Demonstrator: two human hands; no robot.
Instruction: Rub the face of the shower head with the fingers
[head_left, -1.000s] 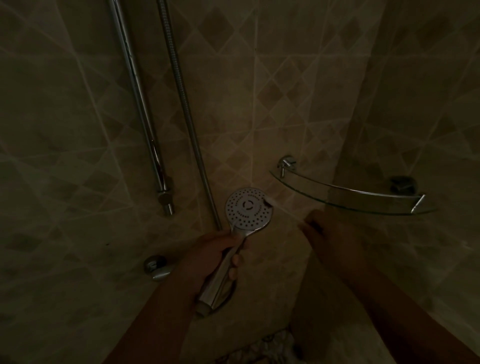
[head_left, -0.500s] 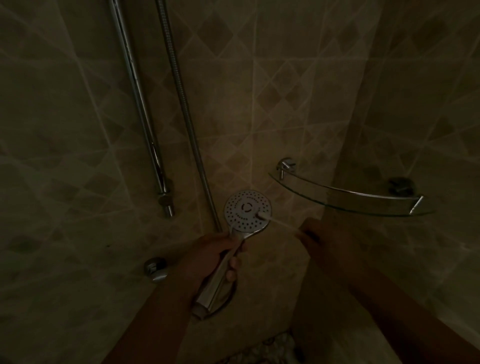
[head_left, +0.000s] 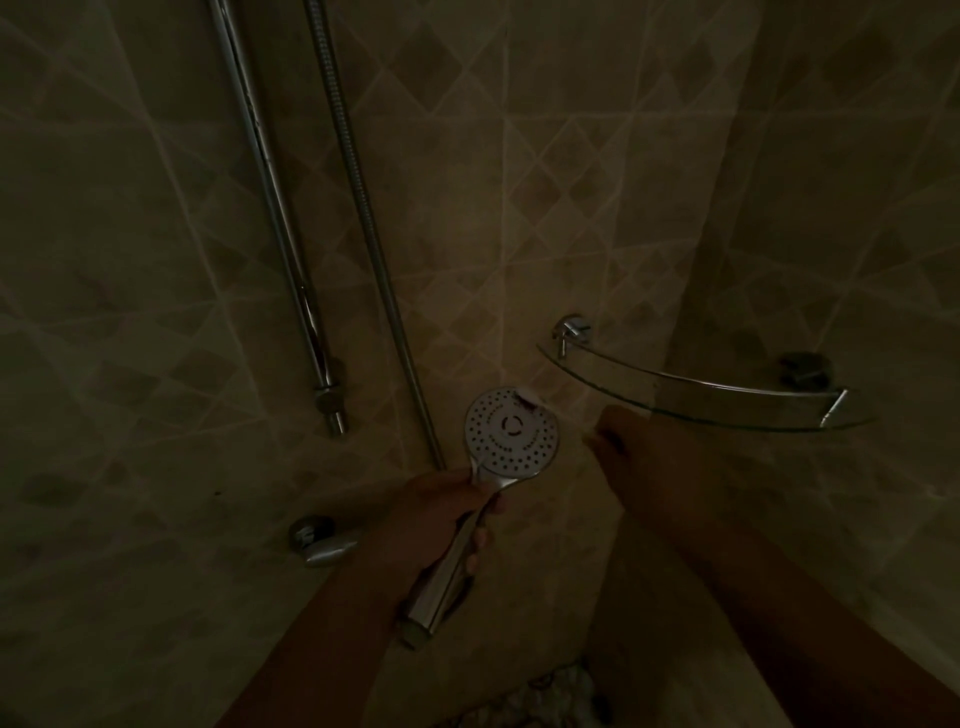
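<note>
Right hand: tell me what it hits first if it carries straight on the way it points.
Probably the tiled wall. The right hand points up and left, passing below the glass shelf and beside the shower head. Depth is unclear in this dim light.

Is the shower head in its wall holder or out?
Out. The left hand grips the shower head by its handle, face up toward the camera, beside the rail.

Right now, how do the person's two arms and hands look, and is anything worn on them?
Both forearms are bare: no sleeves, watch or bracelet show on them. The left hand and the right hand wear no gloves, and no ring can be made out. The dim light hides finer detail such as the nails.
</note>
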